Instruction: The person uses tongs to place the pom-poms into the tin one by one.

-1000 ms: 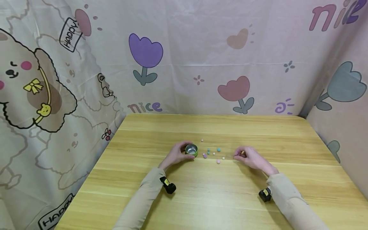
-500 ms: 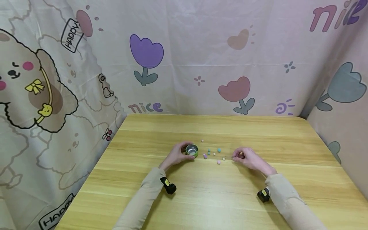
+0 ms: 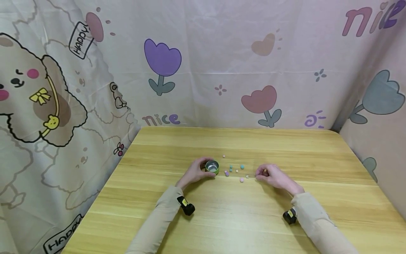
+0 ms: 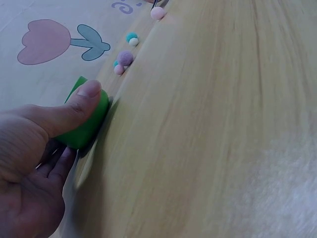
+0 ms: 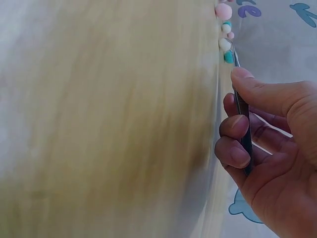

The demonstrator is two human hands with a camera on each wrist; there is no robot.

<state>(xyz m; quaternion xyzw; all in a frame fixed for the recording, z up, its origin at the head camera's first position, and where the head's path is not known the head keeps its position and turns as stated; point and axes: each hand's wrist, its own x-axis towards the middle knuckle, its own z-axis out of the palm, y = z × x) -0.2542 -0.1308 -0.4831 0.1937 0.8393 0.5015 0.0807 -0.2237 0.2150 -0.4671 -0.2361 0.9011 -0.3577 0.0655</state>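
My left hand [image 3: 197,170] grips a small green tin [image 3: 212,167] on the table, thumb at its near side and fingers round the back; its silvery inside faces up. In the left wrist view the thumb presses the green wall of the tin [image 4: 86,121]. My right hand [image 3: 275,177] holds dark tweezers [image 5: 242,111] between thumb and fingers, pointing left. Their bent tips lie right at a white pom-pom [image 5: 225,44], which is also seen in the head view as the white pom-pom [image 3: 247,176] nearest the right hand.
Several small pom-poms lie between the hands: a larger pink one [image 3: 241,180] in front, a blue one [image 3: 242,167], a purple one [image 3: 227,174] near the tin, and a tiny pink one [image 3: 223,156] farther back. A printed cloth [image 3: 203,98] hangs behind the wooden table [image 3: 222,225].
My right hand has moved slightly left, bringing the tweezers' tips to the white pom-pom. The left hand and the tin stay in place.
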